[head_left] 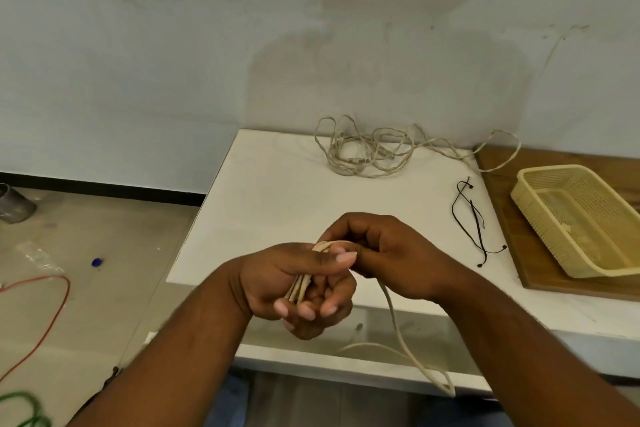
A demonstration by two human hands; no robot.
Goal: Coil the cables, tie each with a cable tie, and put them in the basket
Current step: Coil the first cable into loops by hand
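Fingers (306, 310) of the left hand (277, 277) curl around 1 beige cable (300, 288) folded into loops. The right hand (398, 253) pinches the same cable, whose tail hangs past the white table (270, 204) edge. Rear: 1 tangled cable pile (363, 152). Right: black cable ties (472, 218) (number unclear) near 1 basket (543, 232) on 1 wooden board (509, 246).

Left hand (294, 282), right hand (398, 253) grip beige cable (390, 305) — tail hangs down (basket (550, 232) at right).
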